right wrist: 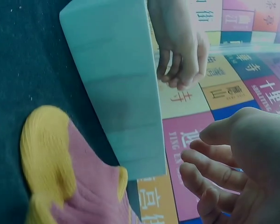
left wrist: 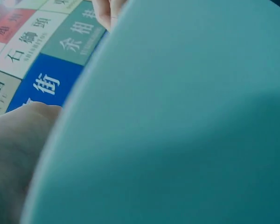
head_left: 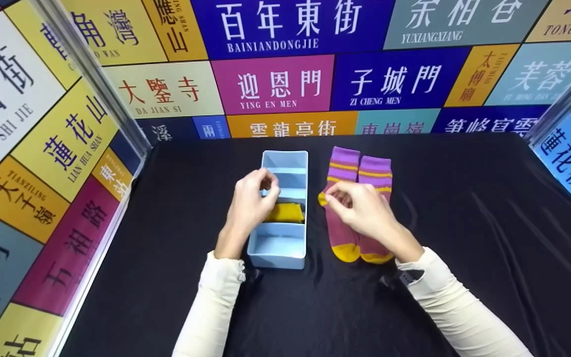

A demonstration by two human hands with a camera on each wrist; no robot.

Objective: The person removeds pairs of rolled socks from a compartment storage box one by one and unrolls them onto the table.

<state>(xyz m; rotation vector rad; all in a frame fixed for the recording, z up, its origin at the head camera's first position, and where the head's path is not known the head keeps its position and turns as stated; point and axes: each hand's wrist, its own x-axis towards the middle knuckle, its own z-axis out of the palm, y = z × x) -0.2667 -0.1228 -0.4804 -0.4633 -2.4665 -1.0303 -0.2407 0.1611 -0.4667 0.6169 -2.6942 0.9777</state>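
- black cloth table [head_left: 454, 248]: bears pale-blue rectangular plastic box [head_left: 276, 261].
- striped purple-yellow knit socks [head_left: 341, 232]: right of box, roughly parallel, below nearer right hand [head_left: 365, 208].
- left hand [head_left: 247, 201]: at box's left edge.
- both hands: fingers loosely curved, holding nothing.

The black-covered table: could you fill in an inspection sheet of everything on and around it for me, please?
Surface: black cloth, with some creases at the right.
Job's things: light-blue box with compartments in a row, a yellow bundle in the second from the near end; two striped socks lie side by side to its right, yellow toes toward the person.
Clutter: nothing seen.
Hands: left hand at the box's left side, right hand above the socks; fingers loosely curled, nothing seen held.
Cables: nothing seen.
Surroundings: colourful sign panels behind and at both sides.
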